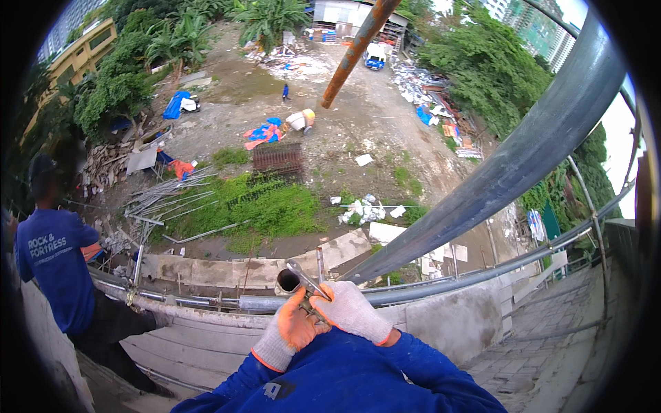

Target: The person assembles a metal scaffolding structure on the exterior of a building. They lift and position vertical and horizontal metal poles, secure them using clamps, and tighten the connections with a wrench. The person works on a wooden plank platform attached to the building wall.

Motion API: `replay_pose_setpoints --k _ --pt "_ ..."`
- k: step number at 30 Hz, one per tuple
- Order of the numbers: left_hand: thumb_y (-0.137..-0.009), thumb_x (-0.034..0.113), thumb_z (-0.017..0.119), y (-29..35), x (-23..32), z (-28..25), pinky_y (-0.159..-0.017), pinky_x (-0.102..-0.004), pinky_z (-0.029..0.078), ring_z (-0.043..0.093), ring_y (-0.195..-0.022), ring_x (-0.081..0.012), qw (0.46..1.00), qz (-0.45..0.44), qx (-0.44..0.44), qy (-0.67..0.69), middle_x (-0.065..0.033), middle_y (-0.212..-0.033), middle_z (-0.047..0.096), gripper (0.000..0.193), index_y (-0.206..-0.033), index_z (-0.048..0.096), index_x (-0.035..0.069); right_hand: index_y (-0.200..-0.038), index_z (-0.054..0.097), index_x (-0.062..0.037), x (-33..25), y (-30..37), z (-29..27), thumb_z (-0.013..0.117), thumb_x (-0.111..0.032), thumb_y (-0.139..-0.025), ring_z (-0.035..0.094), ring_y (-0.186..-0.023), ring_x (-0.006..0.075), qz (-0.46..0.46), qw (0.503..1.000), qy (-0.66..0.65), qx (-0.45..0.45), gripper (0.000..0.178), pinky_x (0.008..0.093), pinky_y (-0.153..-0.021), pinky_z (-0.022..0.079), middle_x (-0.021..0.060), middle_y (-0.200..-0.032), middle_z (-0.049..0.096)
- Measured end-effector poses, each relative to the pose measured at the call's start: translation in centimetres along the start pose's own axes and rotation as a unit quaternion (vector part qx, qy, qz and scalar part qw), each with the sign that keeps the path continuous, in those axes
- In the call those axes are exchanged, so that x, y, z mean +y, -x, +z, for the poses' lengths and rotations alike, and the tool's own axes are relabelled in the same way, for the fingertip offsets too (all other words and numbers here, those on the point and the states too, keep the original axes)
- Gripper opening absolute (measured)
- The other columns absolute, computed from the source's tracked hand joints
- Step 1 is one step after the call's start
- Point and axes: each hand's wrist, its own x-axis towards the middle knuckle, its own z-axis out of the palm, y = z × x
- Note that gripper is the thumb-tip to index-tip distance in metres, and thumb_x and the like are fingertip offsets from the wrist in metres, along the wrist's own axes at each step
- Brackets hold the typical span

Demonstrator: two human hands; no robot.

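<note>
Both my hands are together in front of my chest, in knitted white gloves with orange palms. My right hand [352, 311] is closed around a slim steel wrench [308, 278], whose rounded head points up and left. Close beside it, my left hand [292, 330] has its fingers curled round a small metal fitting [313, 316], perhaps a pipe clamp; the gloves cover most of it. Just beyond my left fingers shows the dark open end of a steel pipe [288, 279]. Whether the wrench touches that pipe I cannot tell.
A thick grey pipe [482, 182] slants across the right; a rusty pipe [358, 55] hangs overhead. Horizontal scaffold pipes [441, 283] run along the ledge [447, 320]. A co-worker in blue [58, 258] stands at left. Far below lies a yard [344, 138] with debris.
</note>
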Motion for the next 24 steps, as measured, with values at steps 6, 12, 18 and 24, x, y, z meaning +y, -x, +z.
replay_pose_setpoints --k 6,12,18,24 --pt "-0.102 0.052 0.055 -2.2 -1.5 -3.1 -0.084 -0.0375 0.053 0.061 -0.088 -0.0204 0.977 0.146 -0.104 0.117 -0.0102 -0.102 0.063 0.058 -0.128 0.056 0.0 -0.079 0.053 -0.0014 -2.9 -0.2 1.3 0.068 -0.028 -0.091 0.062 -0.073 0.0471 -0.079 0.995 0.05 0.041 0.032 0.0497 -0.061 0.047 0.025 -0.072 0.06" --pt "-0.096 0.061 0.06 -3.1 -1.6 -0.4 -0.103 -0.0401 0.046 0.058 -0.111 -0.0227 0.952 0.275 -0.124 0.047 -0.0132 -0.121 0.06 0.079 -0.153 0.035 0.011 -0.084 0.06 -0.0009 -4.2 -0.7 -0.2 0.067 -0.023 -0.092 0.064 -0.067 0.0421 -0.155 0.986 0.033 0.06 0.025 0.0464 -0.059 0.049 0.0225 -0.07 0.061" --pt "-0.092 0.06 0.067 -4.7 -2.2 -1.7 -0.112 -0.0484 0.042 0.054 -0.128 -0.0276 0.956 0.255 -0.131 0.067 -0.0089 -0.133 0.059 0.08 -0.147 0.041 0.009 -0.101 0.069 -0.0015 -7.8 -0.4 -5.3 0.065 -0.026 -0.098 0.054 -0.054 0.0064 0.01 0.995 -0.046 -0.091 0.025 0.0273 -0.05 0.043 0.0013 -0.063 0.06" --pt "-0.097 0.051 0.066 -7.8 -2.1 -2.3 -0.08 -0.034 0.054 0.066 -0.096 -0.0194 0.937 0.233 -0.222 0.136 -0.0058 -0.112 0.068 0.05 -0.123 0.058 0.009 -0.1 0.069 -0.0012 -7.4 -0.7 -6.8 0.067 -0.025 -0.099 0.054 -0.062 0.0054 0.034 0.977 -0.206 -0.041 0.024 0.025 -0.054 0.044 -0.0004 -0.073 0.063"
